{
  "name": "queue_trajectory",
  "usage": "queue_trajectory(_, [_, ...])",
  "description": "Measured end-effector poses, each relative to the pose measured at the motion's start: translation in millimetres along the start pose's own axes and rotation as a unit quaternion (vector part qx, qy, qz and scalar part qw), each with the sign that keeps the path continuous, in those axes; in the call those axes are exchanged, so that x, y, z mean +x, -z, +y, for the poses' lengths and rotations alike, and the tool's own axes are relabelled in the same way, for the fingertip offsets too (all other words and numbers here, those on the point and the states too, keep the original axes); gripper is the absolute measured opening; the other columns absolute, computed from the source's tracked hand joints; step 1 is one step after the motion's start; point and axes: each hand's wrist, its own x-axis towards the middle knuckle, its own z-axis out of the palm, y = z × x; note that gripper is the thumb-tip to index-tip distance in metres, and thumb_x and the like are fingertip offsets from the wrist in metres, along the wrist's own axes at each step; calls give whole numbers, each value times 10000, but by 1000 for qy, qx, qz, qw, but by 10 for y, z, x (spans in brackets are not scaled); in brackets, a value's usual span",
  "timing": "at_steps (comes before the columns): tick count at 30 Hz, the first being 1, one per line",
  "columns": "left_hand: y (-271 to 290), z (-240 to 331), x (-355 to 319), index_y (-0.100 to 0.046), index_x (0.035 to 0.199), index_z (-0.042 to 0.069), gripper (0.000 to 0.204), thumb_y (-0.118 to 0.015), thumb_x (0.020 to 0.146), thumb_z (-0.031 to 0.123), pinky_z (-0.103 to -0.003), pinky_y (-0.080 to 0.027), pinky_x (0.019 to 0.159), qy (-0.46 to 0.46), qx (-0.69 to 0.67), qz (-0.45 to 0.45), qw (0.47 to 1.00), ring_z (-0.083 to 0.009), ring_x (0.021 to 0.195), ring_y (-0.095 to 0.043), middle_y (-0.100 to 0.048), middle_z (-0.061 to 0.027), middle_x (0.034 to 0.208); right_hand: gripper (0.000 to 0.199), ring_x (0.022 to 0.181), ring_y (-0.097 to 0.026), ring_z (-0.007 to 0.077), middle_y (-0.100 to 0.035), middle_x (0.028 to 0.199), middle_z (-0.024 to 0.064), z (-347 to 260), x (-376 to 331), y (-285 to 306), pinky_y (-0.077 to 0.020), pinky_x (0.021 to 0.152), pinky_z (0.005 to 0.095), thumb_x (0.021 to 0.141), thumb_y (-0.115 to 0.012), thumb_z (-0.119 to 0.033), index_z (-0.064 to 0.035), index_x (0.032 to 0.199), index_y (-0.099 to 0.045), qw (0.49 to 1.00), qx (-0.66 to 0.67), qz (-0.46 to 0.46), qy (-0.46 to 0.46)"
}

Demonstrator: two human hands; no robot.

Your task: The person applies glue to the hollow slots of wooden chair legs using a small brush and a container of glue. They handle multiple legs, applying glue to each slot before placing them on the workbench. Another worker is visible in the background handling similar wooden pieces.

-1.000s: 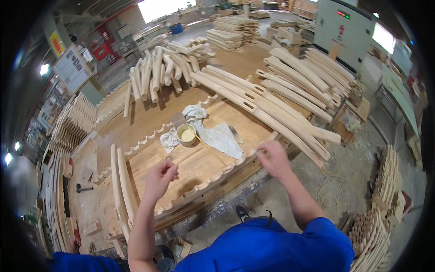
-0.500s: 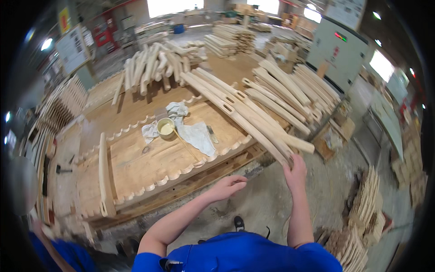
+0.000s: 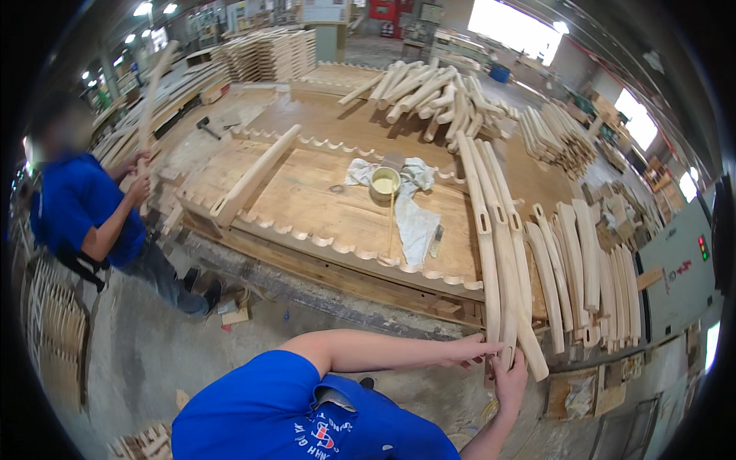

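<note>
Several long, pale, curved wooden pieces with slots (image 3: 491, 264) lie side by side across the right end of the bench, their near ends over its front edge. My right hand (image 3: 509, 379) is closed around the near end of the middle slotted wooden piece (image 3: 507, 337). Reaching across from the left, my left hand (image 3: 466, 351) has its fingers closed at the same end, beside my right thumb. To their left on the bench sit a bowl of pale paste (image 3: 384, 184) with a stick in it and a white rag (image 3: 418, 228).
Scalloped rails (image 3: 322, 244) run along the bench, with one slotted piece (image 3: 257, 175) across its left part. More pieces (image 3: 429, 92) are heaped behind. A grey cabinet (image 3: 678, 268) stands right. A co-worker (image 3: 92, 207) at left holds a wooden piece. A hammer (image 3: 207, 127) lies far left.
My view has swung left, bringing the co-worker in. My left hand has moved from free air to the near end of the wooden piece, where my right hand still holds.
</note>
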Motion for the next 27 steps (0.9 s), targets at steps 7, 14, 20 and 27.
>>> queue_trajectory(7, [-292,221,2,-365,1197,117,663,-590,820,614,-318,-406,605,-91,-125,96,983,-128,774,-490,-521,-20,907,449,855,-584,160,-602,998,80,60,305,41,-485,740,292,833,-652,-178,-3,1213,-487,969,219,-115,24])
queue_trajectory(14, [37,531,-566,-380,1153,66,475,-645,878,349,-266,-406,389,-230,-257,238,908,-129,473,-488,-511,-43,726,326,639,-534,123,-523,844,95,-145,334,-223,-467,471,226,803,-574,-97,12,1091,-468,747,611,-238,-107])
queue_trajectory(20, [654,613,-1974,-400,1088,30,398,-669,814,134,-265,-411,378,-270,-164,190,930,-117,479,-512,-516,-47,686,340,509,-515,143,-510,828,108,-962,-216,-655,-460,376,281,753,-553,-4,4,1055,-396,864,470,-177,38])
queue_trajectory(27, [1373,84,-3923,-415,1178,30,460,-670,796,61,-262,-441,407,-297,-83,283,908,-110,501,-533,-534,-39,719,409,526,-517,131,-520,867,115,-1929,-804,-1501,-465,396,252,767,-582,-77,6,1124,-403,867,444,-191,122])
